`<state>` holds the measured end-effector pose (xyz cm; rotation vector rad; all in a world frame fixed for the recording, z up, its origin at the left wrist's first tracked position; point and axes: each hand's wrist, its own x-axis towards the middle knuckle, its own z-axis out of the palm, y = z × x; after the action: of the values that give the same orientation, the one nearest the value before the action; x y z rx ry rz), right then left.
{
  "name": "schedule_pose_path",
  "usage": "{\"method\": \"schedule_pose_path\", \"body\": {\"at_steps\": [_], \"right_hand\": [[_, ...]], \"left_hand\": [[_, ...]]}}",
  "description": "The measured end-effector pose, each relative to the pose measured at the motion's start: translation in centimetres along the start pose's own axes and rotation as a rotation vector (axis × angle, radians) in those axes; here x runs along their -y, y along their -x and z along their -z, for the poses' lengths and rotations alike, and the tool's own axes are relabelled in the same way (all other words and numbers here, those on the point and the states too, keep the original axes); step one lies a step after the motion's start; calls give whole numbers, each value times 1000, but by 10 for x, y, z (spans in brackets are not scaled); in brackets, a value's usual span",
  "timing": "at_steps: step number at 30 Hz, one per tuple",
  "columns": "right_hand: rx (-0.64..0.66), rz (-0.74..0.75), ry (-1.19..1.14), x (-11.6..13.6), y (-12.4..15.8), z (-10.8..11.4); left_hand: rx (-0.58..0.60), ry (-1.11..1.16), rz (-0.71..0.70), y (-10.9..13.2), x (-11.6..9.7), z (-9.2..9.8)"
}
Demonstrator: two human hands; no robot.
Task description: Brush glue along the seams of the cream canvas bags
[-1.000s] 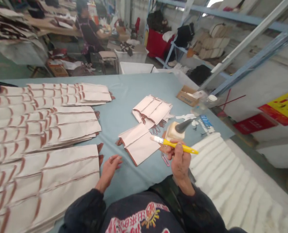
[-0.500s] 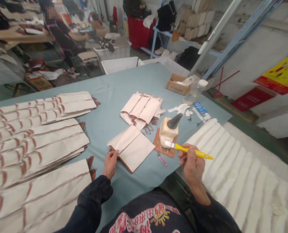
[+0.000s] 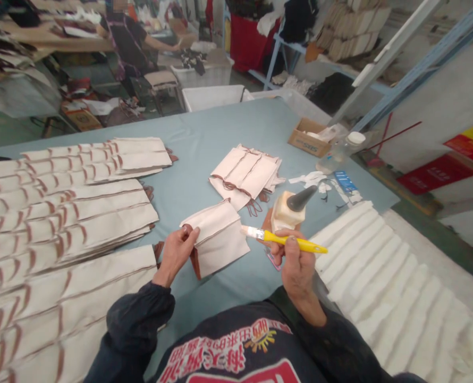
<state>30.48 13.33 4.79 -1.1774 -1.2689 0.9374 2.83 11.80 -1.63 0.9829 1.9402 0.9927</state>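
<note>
My left hand (image 3: 177, 250) grips the near left edge of a folded cream paper bag (image 3: 218, 236) with a brown border, lifting that edge off the blue table (image 3: 204, 143). My right hand (image 3: 294, 260) holds a yellow-handled brush (image 3: 284, 239), its white bristles pointing left over the bag's right edge. Just behind the brush stands a cream glue bottle (image 3: 288, 210) with a dark grey nozzle on a brown pad.
A small pile of folded bags (image 3: 246, 173) lies behind. Long rows of flat overlapping bags (image 3: 69, 213) cover the table's left. White corrugated sheets (image 3: 380, 287) lie at right. A cardboard box (image 3: 308, 138), a clear bottle (image 3: 342, 149) sit further back. Another person (image 3: 131, 40) works at a far table.
My left hand has gone from resting open on the table to gripping and lifting the bag's near edge. The brush dipped at the glue bottle, then came back over the bag.
</note>
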Motion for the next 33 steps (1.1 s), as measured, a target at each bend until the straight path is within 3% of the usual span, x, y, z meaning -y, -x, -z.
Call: {"method": "schedule_pose_path", "body": {"at_steps": [4, 7, 10, 16, 23, 26, 30, 33], "right_hand": [[19, 17, -33, 7, 4, -3], [41, 30, -21, 11, 7, -7], [76, 55, -13, 12, 11, -15], [114, 112, -12, 12, 28, -26], [269, 572, 248, 11, 33, -30], [312, 661, 348, 2, 31, -33], [368, 645, 378, -11, 36, -35], [340, 593, 373, -16, 38, -35]], "left_hand": [[-110, -257, -140, 40, -7, 15], [-181, -382, -176, 59, 2, 23], [-173, -423, -226, 72, 16, 31], [-22, -310, -427, 106, 17, 32], [161, -119, -610, 153, -6, 6], [270, -68, -658, 166, -15, 3], [426, 37, -638, 171, -33, 11], [527, 213, -461, 166, -44, 19]]}}
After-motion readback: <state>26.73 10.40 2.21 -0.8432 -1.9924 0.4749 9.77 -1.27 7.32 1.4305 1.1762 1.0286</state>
